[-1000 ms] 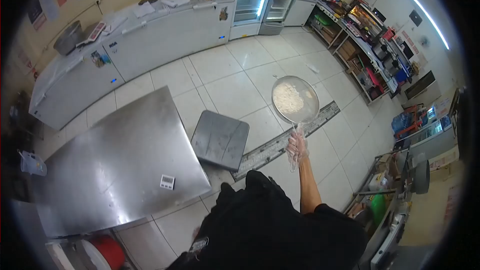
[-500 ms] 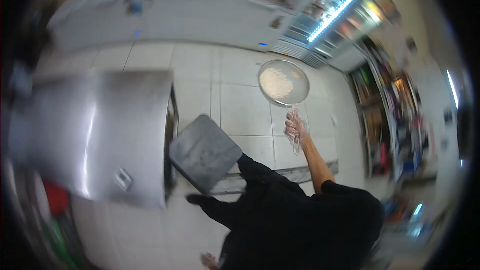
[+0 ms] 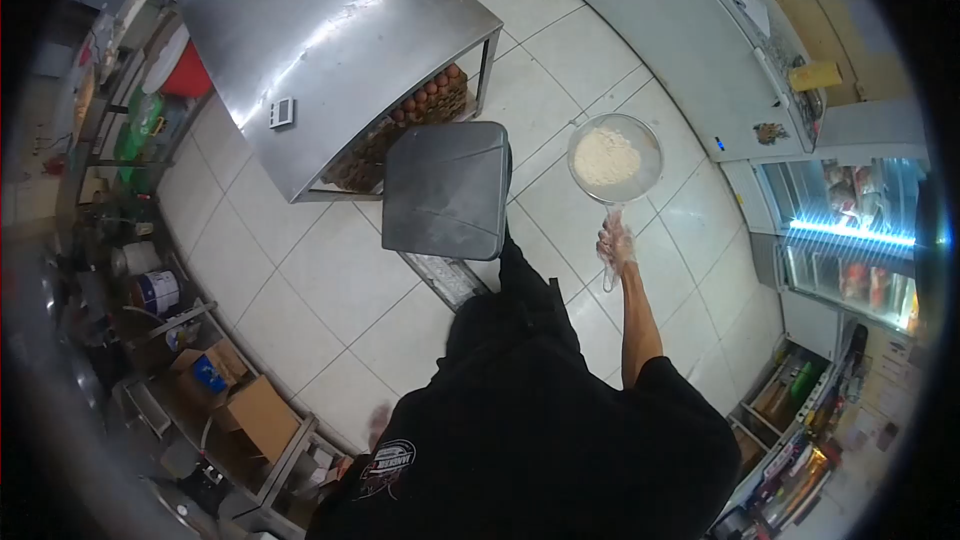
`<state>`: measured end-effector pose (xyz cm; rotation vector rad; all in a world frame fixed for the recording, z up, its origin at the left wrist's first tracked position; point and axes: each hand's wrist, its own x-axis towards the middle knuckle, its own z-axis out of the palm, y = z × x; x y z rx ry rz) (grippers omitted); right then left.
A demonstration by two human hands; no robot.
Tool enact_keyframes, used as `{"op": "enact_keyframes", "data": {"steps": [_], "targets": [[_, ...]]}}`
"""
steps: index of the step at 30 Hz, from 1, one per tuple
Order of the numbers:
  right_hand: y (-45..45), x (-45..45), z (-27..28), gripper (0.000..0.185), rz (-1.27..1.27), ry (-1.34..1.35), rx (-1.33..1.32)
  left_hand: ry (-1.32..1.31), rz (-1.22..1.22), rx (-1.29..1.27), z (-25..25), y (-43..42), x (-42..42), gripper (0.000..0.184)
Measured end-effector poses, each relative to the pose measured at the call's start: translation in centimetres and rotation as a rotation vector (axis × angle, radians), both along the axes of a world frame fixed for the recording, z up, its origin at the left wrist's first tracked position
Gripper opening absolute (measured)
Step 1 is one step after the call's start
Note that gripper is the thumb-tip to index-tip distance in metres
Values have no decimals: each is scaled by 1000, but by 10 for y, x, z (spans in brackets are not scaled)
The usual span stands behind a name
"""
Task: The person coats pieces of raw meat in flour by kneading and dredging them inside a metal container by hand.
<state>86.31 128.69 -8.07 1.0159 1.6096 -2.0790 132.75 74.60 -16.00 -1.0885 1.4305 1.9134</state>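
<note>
My right hand [image 3: 616, 242], in a clear plastic glove, is wrapped around the handle of a round sieve [image 3: 651, 152]. Pale flour [image 3: 606, 157] lies heaped on its mesh, towards the left. The sieve is held out over the tiled floor. Down by my left side, only a small smeared part of my left hand [image 3: 379, 420] shows beside my black shirt. Its fingers cannot be made out.
A grey square lid or seat [image 3: 445, 190] stands before me, beside a steel table [image 3: 330, 30]. On the table sits a small white device [image 3: 282, 113], with eggs [image 3: 430, 92] stacked below. Shelves [image 3: 285, 470] line the left, a lit display fridge [image 3: 850, 230] the right.
My view has swung to the right, with the table and fridge turned in the picture. My right hand keeps holding the sieve with flour.
</note>
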Motion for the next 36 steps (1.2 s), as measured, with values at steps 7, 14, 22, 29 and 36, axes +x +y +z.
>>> {"op": "enact_keyframes", "data": {"steps": [7, 14, 22, 29, 36], "targets": [[-2, 22, -137, 27, 446, 100, 238, 81, 237, -494, 74, -19, -34, 47], [-108, 16, -229, 21, 967, 565, 1179, 352, 356, -301, 3, 72, 193, 48], [-207, 37, -255, 6, 884, 654, 1258, -370, 383, -156, -11, 134, 248, 44], [-218, 30, -284, 8, 664, 937, 1428, -311, 543, -161, -84, 63, 197, 42], [-210, 34, -210, 10, 581, 570, 1434, -314, 728, -155, -152, -1, 220, 40]]}}
